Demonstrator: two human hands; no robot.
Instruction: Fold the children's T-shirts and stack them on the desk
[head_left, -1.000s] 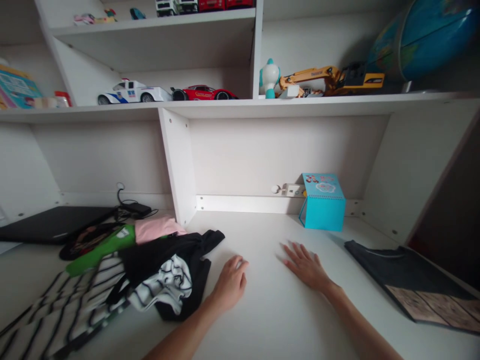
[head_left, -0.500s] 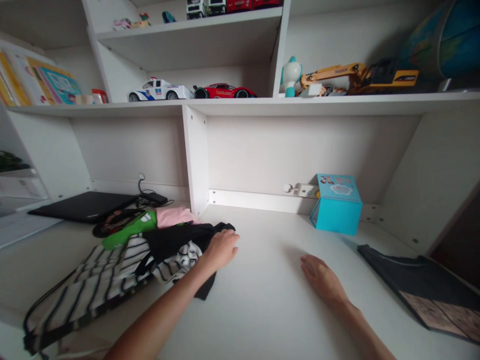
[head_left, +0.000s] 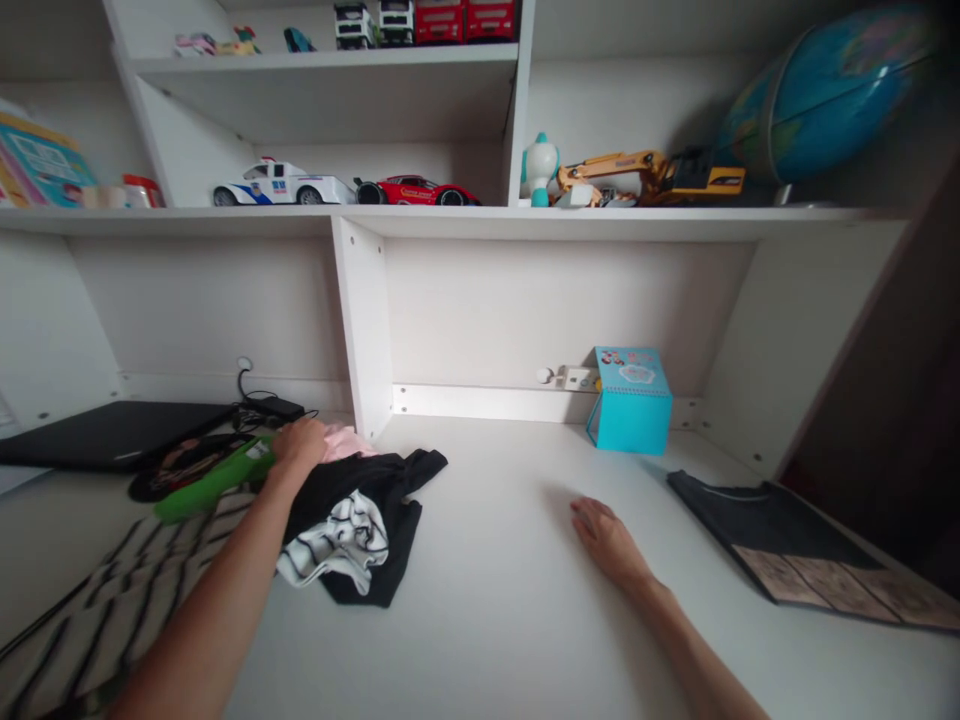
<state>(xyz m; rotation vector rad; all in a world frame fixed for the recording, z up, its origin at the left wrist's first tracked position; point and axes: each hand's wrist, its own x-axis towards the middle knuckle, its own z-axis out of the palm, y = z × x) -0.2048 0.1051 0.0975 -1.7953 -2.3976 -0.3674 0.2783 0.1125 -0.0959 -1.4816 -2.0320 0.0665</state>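
My left hand reaches over the clothes pile on the left. It touches the pile where a pink cloth meets a green garment; its fingertips are hidden, so I cannot tell its grip. Just in front lies a crumpled black garment with a black-and-white striped part bunched on it. Another striped cloth spreads under my left forearm. My right hand rests palm down on the white desk, fingers loosely extended and holding nothing.
A folded dark T-shirt with a brown print lies at the right. Behind it stands a blue desk calendar near a wall socket. A black laptop sits back left. Toy vehicles and a globe occupy the shelves above.
My left hand has moved left and back, from the black garment to the pink and green cloths. The view has turned to the right. My right hand stays on the desk.
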